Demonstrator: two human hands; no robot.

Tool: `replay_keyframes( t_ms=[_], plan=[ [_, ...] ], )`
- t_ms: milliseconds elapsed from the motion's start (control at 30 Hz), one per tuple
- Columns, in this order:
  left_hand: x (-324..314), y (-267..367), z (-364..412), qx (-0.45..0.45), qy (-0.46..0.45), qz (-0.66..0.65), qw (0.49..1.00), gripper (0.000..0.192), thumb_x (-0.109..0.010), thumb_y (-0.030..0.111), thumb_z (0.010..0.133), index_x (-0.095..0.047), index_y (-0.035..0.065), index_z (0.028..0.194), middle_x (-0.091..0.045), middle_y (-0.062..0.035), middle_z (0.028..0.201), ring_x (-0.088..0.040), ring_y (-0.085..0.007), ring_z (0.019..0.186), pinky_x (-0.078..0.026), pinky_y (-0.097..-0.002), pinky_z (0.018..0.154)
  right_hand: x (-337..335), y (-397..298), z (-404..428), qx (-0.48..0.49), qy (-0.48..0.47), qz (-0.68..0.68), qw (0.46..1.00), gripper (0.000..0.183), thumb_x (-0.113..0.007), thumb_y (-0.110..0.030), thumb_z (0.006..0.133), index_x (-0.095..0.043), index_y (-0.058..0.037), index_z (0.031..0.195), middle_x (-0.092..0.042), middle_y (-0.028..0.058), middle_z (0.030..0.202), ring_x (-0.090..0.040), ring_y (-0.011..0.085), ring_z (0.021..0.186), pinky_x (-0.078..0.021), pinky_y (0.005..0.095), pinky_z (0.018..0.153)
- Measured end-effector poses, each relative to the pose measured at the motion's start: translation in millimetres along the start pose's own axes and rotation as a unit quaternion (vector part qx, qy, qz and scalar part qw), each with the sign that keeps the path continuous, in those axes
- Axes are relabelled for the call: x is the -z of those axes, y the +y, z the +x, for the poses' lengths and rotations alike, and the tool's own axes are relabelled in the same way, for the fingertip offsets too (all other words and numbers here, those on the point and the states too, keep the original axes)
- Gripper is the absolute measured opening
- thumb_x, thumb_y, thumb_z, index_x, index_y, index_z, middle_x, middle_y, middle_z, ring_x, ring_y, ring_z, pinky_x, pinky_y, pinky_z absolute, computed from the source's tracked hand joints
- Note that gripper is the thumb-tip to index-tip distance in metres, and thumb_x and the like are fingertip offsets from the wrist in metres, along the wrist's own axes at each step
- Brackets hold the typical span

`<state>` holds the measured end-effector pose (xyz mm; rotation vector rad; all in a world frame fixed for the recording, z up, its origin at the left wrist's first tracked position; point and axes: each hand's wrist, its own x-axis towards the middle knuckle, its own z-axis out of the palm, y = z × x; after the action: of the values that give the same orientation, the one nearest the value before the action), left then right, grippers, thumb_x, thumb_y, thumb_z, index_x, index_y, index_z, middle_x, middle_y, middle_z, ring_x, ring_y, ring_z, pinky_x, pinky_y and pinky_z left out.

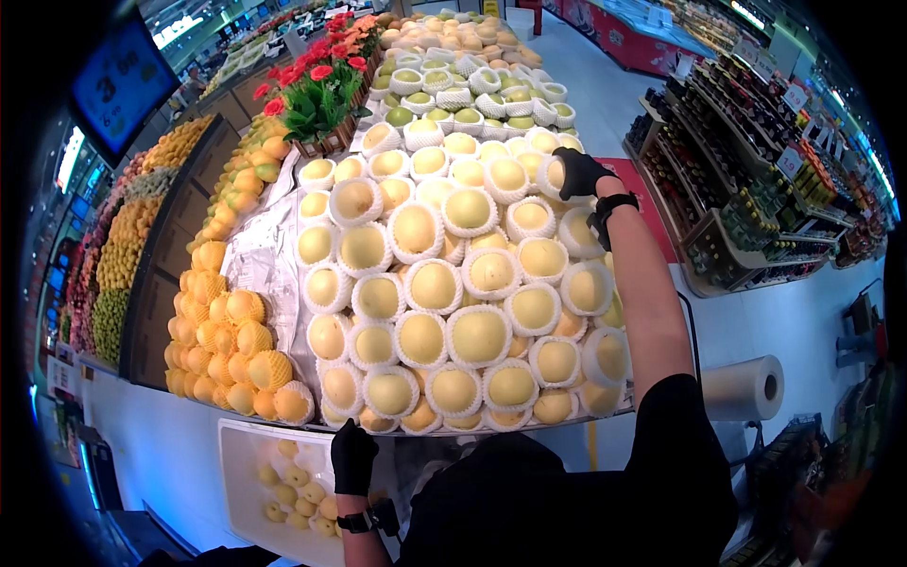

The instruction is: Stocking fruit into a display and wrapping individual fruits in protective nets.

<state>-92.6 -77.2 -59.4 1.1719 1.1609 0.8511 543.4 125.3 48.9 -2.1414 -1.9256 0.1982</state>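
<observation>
Before me lies a sloping display of pale yellow round fruits (434, 285), most of them in white foam nets. My right hand (582, 174), in a black glove, reaches to the far right side of the pile. Its fingers curl round one netted yellow fruit (552, 174) there, covering part of it. Black-gloved too, my left hand (353, 459) is at the front edge of the display, above a white foam box (237, 489). Its fingers are bent and their undersides are hidden. Loose pale yellow fruits (305, 507) lie inside the box.
Orange fruits in yellow nets (220, 340) are stacked at the left, beside paper lining (266, 262). Potted red flowers (322, 99) and green netted fruits (446, 99) stand behind. A plastic-bag roll (744, 388) sticks out at the right, near bottle shelves (723, 163).
</observation>
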Motion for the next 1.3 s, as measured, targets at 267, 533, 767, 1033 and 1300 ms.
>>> replay_keyframes(
  t_ms=[267, 533, 767, 1033, 1300],
  plan=[
    [13, -24, 5, -0.016, -0.005, -0.006, 1.000, 0.025, -0.039, 0.011, 0.097, -0.043, 0.0126, 0.073, -0.030, 0.0033, 0.057, -0.033, -0.0076, 0.048, -0.032, -0.0234, 0.042, -34, 25, 29, 0.030, -0.162, 0.104, 0.981, 0.091, -0.078, -0.021, 0.057, -0.036, -0.0076, 0.137, -0.042, 0.0160, 0.136, -0.043, 0.0284, 0.123, -0.0395, 0.0378, 0.101],
    [2, 11, 11, 0.095, 0.037, -0.259, 0.960, 0.024, -0.036, 0.015, 0.099, -0.046, 0.0118, 0.077, -0.034, 0.0037, 0.055, -0.035, -0.0074, 0.046, -0.031, -0.0225, 0.042, 26, 49, -1, -0.093, 0.094, 0.262, 0.956, 0.063, -0.073, -0.019, 0.070, -0.049, 0.0024, 0.125, -0.060, 0.0162, 0.111, -0.057, 0.0215, 0.101, -0.0458, 0.0306, 0.087],
    [8, 1, 23, 0.060, -0.025, -0.226, 0.972, 0.035, -0.036, 0.021, 0.099, -0.036, 0.0157, 0.064, -0.030, 0.0012, 0.052, -0.033, -0.0118, 0.045, -0.030, -0.0273, 0.043, 33, 69, -57, -0.247, 0.142, 0.304, 0.909, 0.033, -0.068, -0.018, 0.071, -0.060, 0.0020, 0.095, -0.065, 0.0160, 0.081, -0.064, 0.0227, 0.073, -0.0511, 0.0330, 0.065],
    [5, -1, 26, 0.016, -0.071, -0.390, 0.918, 0.034, -0.035, 0.028, 0.097, -0.034, 0.0187, 0.064, -0.029, -0.0008, 0.054, -0.034, -0.0147, 0.049, -0.029, -0.0313, 0.049, -11, -3, -149, -0.201, 0.090, 0.230, 0.948, 0.026, -0.058, -0.023, 0.083, -0.062, -0.0010, 0.070, -0.060, 0.0061, 0.057, -0.055, 0.0160, 0.045, -0.0415, 0.0287, 0.040],
    [7, 6, 3, -0.111, -0.046, -0.128, 0.984, 0.026, -0.033, 0.025, 0.096, -0.040, 0.0173, 0.072, -0.034, -0.0017, 0.058, -0.038, -0.0162, 0.053, -0.033, -0.0315, 0.051, -87, -87, -238, 0.085, 0.122, -0.114, 0.982, 0.010, -0.056, -0.013, 0.081, -0.062, -0.0071, 0.077, -0.060, 0.0118, 0.070, -0.060, 0.0289, 0.069, -0.0471, 0.0407, 0.060]
  ],
)
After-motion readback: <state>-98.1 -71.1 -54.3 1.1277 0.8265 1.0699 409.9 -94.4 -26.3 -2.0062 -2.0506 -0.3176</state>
